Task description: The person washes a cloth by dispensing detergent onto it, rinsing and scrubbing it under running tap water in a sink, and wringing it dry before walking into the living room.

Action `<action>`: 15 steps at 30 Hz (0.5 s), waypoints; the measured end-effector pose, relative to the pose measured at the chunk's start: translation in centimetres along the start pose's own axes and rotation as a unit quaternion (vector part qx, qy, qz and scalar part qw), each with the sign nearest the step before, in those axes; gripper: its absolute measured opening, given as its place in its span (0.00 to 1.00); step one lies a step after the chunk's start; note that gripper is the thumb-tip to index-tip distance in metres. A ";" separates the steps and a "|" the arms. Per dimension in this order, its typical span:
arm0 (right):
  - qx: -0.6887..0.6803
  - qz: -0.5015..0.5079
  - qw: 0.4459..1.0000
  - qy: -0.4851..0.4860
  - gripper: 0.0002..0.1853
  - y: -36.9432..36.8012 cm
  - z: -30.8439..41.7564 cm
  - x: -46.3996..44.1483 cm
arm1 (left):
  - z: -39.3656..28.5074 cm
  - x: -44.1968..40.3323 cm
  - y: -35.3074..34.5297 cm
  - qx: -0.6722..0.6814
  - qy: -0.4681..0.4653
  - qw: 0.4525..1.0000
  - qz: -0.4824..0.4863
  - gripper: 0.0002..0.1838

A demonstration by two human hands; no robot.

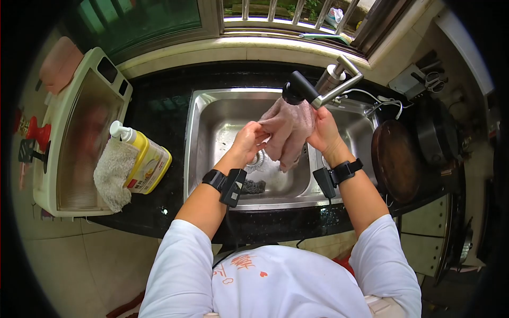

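Observation:
A wet-looking pink cloth (286,130) hangs in folds beneath the faucet's black spout head (298,89), above a double stainless sink (212,197). My left hand (249,140) pinches the cloth's left edge between thumb and fingers. At its right side, my right hand (324,131) grips the same cloth, with some fingers hidden behind it. The cloth's lower end dangles over the left basin, close to the divider. Below it are the drain strainer (257,160) and a dark scouring pad (253,186) on the basin floor.
A yellow pump bottle (151,164) with a grey rag (114,169) draped on it stands left of the sink, beside a white cabinet (47,175). To the right are a round wooden board (395,159), a dark pot (437,130) and scissors (435,82) in a holder.

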State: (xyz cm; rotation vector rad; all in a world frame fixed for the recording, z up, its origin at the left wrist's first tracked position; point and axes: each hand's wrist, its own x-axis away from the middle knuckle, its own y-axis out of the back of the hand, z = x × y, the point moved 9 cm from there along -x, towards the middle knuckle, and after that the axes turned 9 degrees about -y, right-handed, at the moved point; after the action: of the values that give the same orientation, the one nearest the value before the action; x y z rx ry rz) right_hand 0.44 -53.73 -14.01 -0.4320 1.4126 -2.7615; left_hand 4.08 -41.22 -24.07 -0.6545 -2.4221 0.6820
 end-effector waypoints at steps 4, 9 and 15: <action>0.112 -0.099 0.988 0.047 0.15 2.1 2.0 1.2 | -2.5 -0.6 1.3 0.033 -0.044 0.998 0.005 0.09; 0.333 -0.230 0.914 0.026 0.13 3.2 4.3 3.4 | -7.3 0.6 -0.3 -0.013 -0.133 0.991 -0.017 0.07; 0.627 -0.281 0.724 0.061 0.13 5.6 8.3 2.6 | -11.6 0.0 -1.5 -0.340 -0.288 0.895 0.023 0.13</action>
State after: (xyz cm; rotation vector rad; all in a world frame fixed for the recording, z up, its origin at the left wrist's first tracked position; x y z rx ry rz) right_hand -0.68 -64.02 -13.23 -0.6086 -0.9466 -3.3292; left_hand 10.67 -38.65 -14.69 -0.8634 -3.2435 -0.0111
